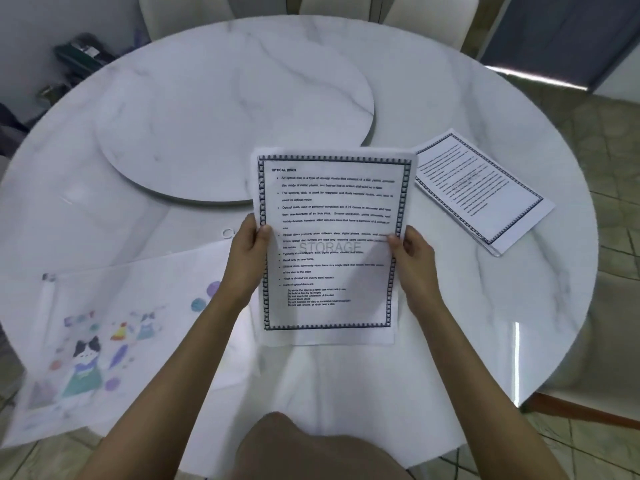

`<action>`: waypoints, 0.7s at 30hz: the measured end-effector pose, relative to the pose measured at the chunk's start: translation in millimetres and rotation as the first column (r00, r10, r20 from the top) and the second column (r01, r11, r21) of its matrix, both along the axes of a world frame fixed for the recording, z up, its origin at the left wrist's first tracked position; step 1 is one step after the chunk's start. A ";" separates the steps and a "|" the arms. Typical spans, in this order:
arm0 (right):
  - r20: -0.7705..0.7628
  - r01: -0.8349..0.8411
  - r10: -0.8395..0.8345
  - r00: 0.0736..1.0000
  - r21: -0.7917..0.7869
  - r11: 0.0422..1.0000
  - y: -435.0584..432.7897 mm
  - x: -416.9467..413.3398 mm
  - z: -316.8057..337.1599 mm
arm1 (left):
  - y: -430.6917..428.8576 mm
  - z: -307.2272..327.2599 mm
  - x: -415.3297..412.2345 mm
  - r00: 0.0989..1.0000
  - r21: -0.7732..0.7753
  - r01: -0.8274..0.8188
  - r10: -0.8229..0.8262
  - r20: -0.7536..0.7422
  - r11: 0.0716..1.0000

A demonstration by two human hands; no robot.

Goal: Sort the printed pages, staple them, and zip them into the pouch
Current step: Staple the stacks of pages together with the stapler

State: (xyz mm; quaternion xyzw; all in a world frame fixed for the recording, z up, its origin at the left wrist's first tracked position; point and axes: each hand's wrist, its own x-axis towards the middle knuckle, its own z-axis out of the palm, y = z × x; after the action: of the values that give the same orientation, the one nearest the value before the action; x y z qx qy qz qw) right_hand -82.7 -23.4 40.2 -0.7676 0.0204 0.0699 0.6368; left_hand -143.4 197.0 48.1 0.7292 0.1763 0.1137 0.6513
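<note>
1. The left hand (247,251) and the right hand (414,258) each grip a side edge of the held pages (329,244). On both, the thumb lies across the printed face and the fingers are curled behind. The paper is lifted off the table (519,306) and faces the person. The top sheet is headed "Optical Discs"; I cannot tell how many sheets lie behind it.
2. The grip is only at mid-height on the edges, so the lower half hangs free. If either thumb eases off, a back sheet could likely slide out or skew, and the order would be lost.
3. The pouch (114,327), clear with a cartoon cat print, lies flat at the near left, close beside the left forearm. A sweep of that arm could push it over the table edge, which it already seems to overhang.
4. The other stack (481,188) rests farther off to the right, turned at an angle and slightly fanned. Adding a sheet carelessly may mix the piles.
5. The turntable (235,123) sits beyond; paper laid on it could drift if it spins.
6. No stapler shows anywhere.
</note>
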 end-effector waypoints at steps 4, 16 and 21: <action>0.191 0.006 -0.023 0.981 0.090 0.996 4.2 -15.4 30.5 | -10.5 29.7 -12.0 0.983 0.012 -0.081 0.078 0.168 0.997; 0.173 -0.042 0.004 0.985 0.217 0.975 11.7 -37.0 30.5 | -9.6 29.3 -31.9 0.986 -0.011 -0.041 0.043 0.159 0.999; 0.173 -0.023 -0.008 0.985 0.178 0.984 10.3 -37.1 29.5 | -6.9 34.8 -33.6 0.988 0.005 -0.044 0.043 0.146 0.999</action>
State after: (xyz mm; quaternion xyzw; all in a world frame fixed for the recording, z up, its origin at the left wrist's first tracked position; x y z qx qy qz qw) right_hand -119.8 -13.1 69.7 -0.7104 -0.0443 0.0070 0.7023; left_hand -177.0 190.0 83.0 0.7176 0.1435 0.1814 0.6569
